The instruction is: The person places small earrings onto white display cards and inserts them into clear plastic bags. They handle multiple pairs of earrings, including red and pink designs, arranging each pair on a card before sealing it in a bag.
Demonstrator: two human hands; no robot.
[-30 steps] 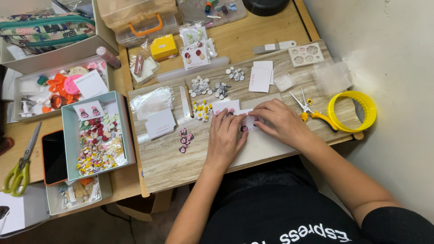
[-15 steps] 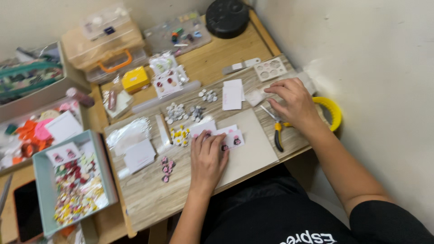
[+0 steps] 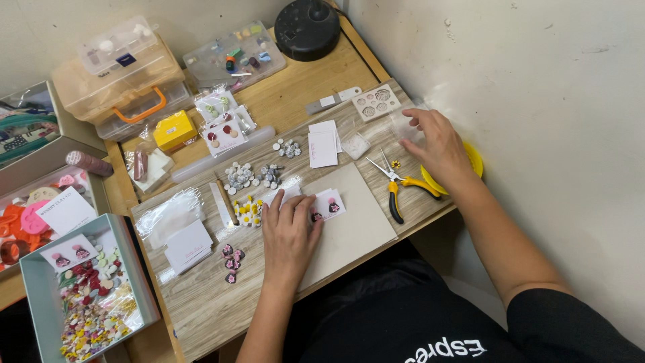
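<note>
— What's each grip doing?

— The left hand [image 3: 290, 235] lies flat, fingers spread, pressing a small white card [image 3: 329, 204] with dark-pink pieces onto the grey board [image 3: 356, 225] near the counter's front edge. The right hand [image 3: 437, 144] pinches a small clear bag [image 3: 406, 128] lightly at the right edge, above the yellow dish [image 3: 474, 161].

— Any risk?

— Likely the pliers [image 3: 400, 188] just beside that wrist: a careless sweep could knock them off. The bead piles [image 3: 252, 176] behind the left fingers could scatter if the card slides.
</note>
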